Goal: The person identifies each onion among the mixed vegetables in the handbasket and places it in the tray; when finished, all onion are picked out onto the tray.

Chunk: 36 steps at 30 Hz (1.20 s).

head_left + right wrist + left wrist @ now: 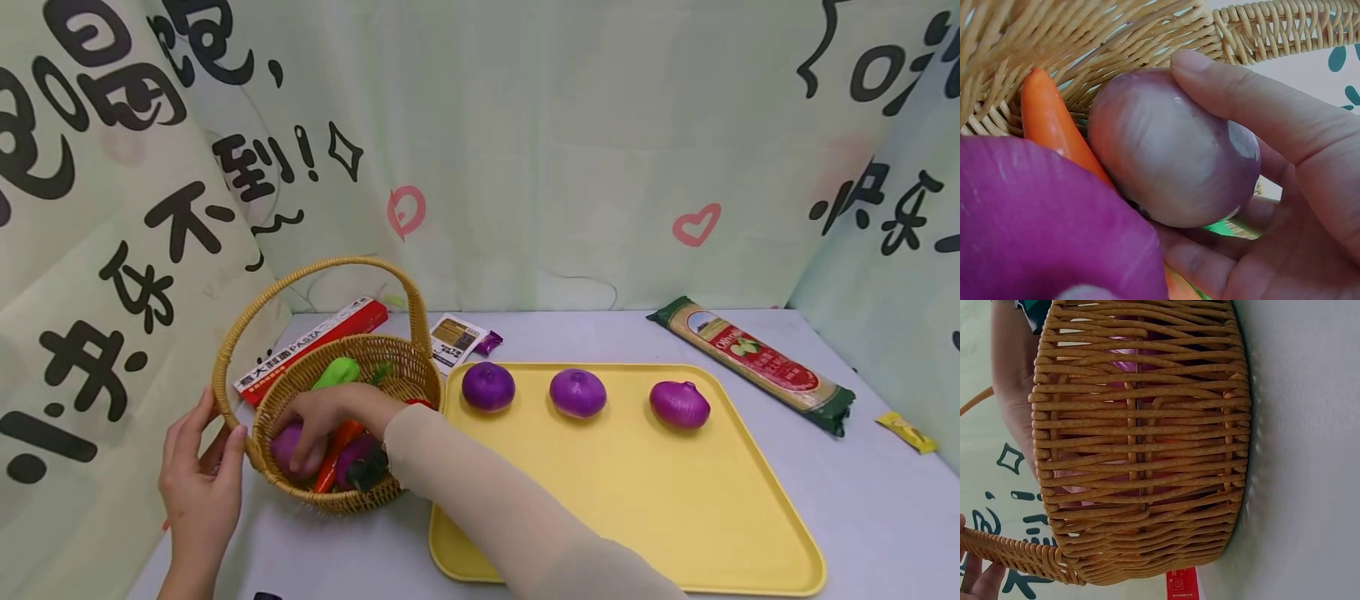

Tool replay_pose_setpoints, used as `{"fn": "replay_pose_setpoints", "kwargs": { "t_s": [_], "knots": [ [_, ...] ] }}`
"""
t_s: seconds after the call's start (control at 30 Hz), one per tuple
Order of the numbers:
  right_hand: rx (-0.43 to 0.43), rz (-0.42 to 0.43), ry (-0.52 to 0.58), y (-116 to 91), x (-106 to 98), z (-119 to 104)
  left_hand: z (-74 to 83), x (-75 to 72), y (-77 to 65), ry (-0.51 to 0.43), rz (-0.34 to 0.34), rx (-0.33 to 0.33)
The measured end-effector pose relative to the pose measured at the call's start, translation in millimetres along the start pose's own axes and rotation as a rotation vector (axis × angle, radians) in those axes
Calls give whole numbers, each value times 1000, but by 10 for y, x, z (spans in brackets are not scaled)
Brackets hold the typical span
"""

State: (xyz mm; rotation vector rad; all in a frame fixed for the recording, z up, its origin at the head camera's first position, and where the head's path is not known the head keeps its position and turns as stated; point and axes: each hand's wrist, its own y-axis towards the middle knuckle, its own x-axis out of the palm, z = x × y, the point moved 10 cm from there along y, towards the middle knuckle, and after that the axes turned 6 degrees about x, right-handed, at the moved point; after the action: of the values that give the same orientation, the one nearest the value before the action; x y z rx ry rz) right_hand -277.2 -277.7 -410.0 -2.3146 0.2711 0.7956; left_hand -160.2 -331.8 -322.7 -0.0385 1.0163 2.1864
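My left hand (201, 475) grips the handle (225, 367) of a wicker basket (416, 367), low on its left side; the fingertips also show at the handle in the left wrist view. My right hand (341, 410) reaches down inside the basket. Its thumb and fingers curl round a pale purple onion (1166, 150), which lies against an orange carrot (1054, 119). Beside them is a larger purple vegetable (1047, 219). A bright green vegetable (337, 372) lies behind the right hand, which partly hides the basket's contents.
On the yellow tray (600, 517) to the right, three purple onions (577, 393) sit in a row. Behind the basket lie a red pasta box (367, 317) and a printed card (453, 340). A pasta packet (757, 362) and a small yellow packet (907, 432) lie at right.
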Motion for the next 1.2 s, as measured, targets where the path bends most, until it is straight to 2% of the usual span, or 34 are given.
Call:
{"fn": "replay_pose_setpoints", "kwargs": {
  "t_s": [0.17, 0.33, 0.5, 0.8, 1.03, 1.2],
  "knots": [
    [-17, 34, -7, -48, -80, -6, 6, 9, 7, 8, -5, -5],
    [-59, 119, -55, -134, -265, -33, 15, 10, 5, 5, -6, 4],
    [-98, 168, -41, -259, -411, -48, 21, 7, 0, 0, -5, 21],
    [-155, 196, 31, -464, -587, 23, -31, 6, -1, 16, -5, -9],
    [-205, 253, -1, -653, -750, 33, -35, -9, -3, 24, 2, -6],
    [-247, 287, 17, -802, -836, 57, -29, -12, -1, 28, 3, -9]
  ]
}}
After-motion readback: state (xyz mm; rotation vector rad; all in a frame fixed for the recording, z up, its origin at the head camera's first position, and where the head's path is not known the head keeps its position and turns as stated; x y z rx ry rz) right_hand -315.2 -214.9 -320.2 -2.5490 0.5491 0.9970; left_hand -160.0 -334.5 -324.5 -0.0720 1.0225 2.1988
